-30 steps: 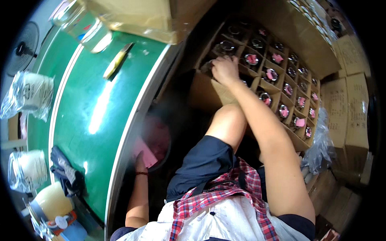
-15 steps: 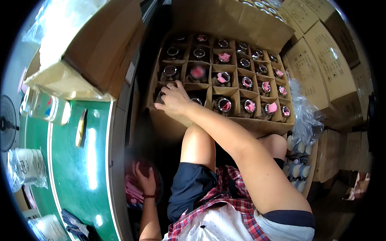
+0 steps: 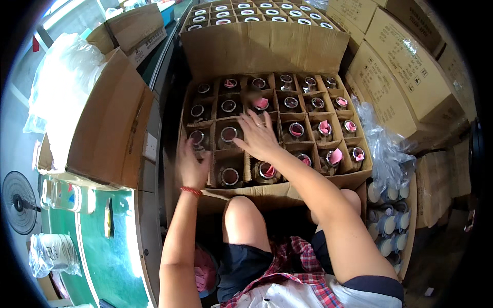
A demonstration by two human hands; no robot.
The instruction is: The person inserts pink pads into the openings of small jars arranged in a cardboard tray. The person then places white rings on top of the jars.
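A large cardboard box (image 3: 210, 195) stands before my knees, split by cardboard dividers into cells with glass jars. Pink pieces, apparently paper, poke from several jars, such as the jar (image 3: 296, 130) right of centre; the jar (image 3: 228, 134) near the left has none showing. My right hand (image 3: 259, 137) hovers over the middle cells with fingers spread, just below a pink piece (image 3: 261, 103) in a jar mouth. My left hand (image 3: 193, 167), slightly blurred, reaches over the left edge cells beside a jar (image 3: 196, 137). Its thumb stands apart from the fingers, and nothing shows in it.
Beyond the raised flap is another box of jars (image 3: 251, 19). A tub of pink pieces (image 3: 205, 272) sits by my left leg. To the left is a green table (image 3: 102, 262) with a cutter (image 3: 109, 217); stacked cartons (image 3: 411, 66) and crumpled plastic (image 3: 382, 146) are at the right.
My left hand has come up from the tub of pink pieces to the box's left cells. My right hand has left the left-hand cells for the middle. The view has shifted too.
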